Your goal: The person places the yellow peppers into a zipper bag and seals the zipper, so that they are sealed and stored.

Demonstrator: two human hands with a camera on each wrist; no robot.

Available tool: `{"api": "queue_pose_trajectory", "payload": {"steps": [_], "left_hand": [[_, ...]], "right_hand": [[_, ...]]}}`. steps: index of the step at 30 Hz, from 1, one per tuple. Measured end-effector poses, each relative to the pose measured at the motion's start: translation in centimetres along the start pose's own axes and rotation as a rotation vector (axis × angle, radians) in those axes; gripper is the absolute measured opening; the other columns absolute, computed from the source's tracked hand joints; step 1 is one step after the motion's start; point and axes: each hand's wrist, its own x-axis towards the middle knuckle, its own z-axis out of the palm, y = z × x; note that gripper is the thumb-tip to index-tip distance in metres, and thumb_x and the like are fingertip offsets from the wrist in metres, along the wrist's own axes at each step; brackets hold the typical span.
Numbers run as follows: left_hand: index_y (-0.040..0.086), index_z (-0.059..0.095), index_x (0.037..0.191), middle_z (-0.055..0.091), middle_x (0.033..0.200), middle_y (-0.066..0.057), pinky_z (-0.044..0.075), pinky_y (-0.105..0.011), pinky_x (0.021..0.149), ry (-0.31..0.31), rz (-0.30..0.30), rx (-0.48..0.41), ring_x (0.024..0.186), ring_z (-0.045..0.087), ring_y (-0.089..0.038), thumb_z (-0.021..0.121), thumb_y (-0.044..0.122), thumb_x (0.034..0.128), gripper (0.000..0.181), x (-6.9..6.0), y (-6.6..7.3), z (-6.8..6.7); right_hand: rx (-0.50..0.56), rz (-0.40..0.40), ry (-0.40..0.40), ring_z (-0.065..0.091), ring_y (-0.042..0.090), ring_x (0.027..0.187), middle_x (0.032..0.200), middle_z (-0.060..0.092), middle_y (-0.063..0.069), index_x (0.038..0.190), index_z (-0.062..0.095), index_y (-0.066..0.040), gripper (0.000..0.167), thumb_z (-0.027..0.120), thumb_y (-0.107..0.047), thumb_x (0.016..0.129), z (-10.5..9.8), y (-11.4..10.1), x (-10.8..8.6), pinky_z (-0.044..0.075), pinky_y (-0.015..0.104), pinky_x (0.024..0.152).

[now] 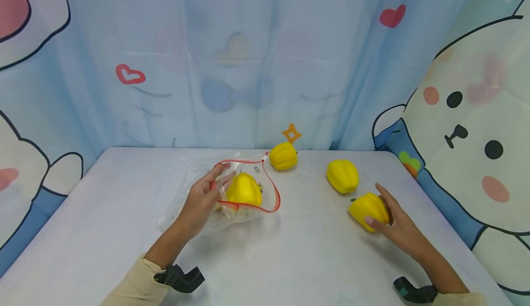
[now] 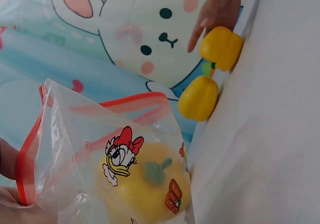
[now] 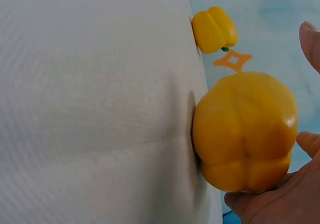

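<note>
My left hand (image 1: 204, 195) holds a clear plastic zip bag (image 2: 65, 149) by its red-edged mouth, which gapes toward the right. Through the plastic, printed with a cartoon duck, shows a yellow bell pepper (image 1: 244, 190) with a green stem. At the right, my right hand (image 1: 395, 223) is around another yellow bell pepper (image 3: 245, 129) on the table. In the right wrist view its thumb (image 3: 311, 46) stands apart from that pepper, while other fingers lie against its side. Just behind is a third bell pepper (image 1: 342, 176).
One more yellow bell pepper (image 1: 283, 156) sits at the table's back edge, right behind the bag. The white table (image 1: 298, 260) ends at a light blue curtain (image 1: 248, 89) with cartoon prints. Each wrist wears a black band, including the left one (image 1: 180, 278).
</note>
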Motion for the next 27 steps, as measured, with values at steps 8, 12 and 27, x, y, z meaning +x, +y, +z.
{"api": "queue_pose_trajectory", "payload": {"steps": [8,12,27], "left_hand": [[0.007,0.025,0.154,0.034,0.153,0.009,0.037,-0.021,0.102,0.013,-0.01,0.01,0.139,0.032,-0.007,0.046,0.01,0.0992,0.059,-0.06,0.06,0.04],[0.008,0.025,0.153,0.035,0.152,0.012,0.037,-0.021,0.103,0.01,-0.01,0.022,0.137,0.034,-0.006,0.048,0.013,0.0997,0.059,-0.01,0.18,0.17],[0.006,0.023,0.154,0.032,0.155,0.007,0.037,-0.021,0.102,-0.001,-0.013,0.013,0.138,0.035,-0.009,0.043,0.007,0.1,0.058,-0.03,0.04,-0.14]], "right_hand": [[-0.007,0.003,-0.004,0.025,0.054,0.132,0.154,0.014,0.033,0.158,-0.001,-0.018,0.095,0.065,-0.036,0.092,0.05,0.52,0.28,0.029,0.071,0.098],[0.001,0.008,-0.005,0.024,0.052,0.134,0.155,0.016,0.03,0.158,0.001,-0.013,0.096,0.066,-0.036,0.092,0.11,0.76,0.32,0.026,0.07,0.101],[-0.054,0.013,0.034,0.04,0.045,0.125,0.151,0.029,0.027,0.155,0.022,-0.007,0.084,0.068,-0.036,0.091,0.13,0.93,0.42,0.038,0.063,0.098]]}}
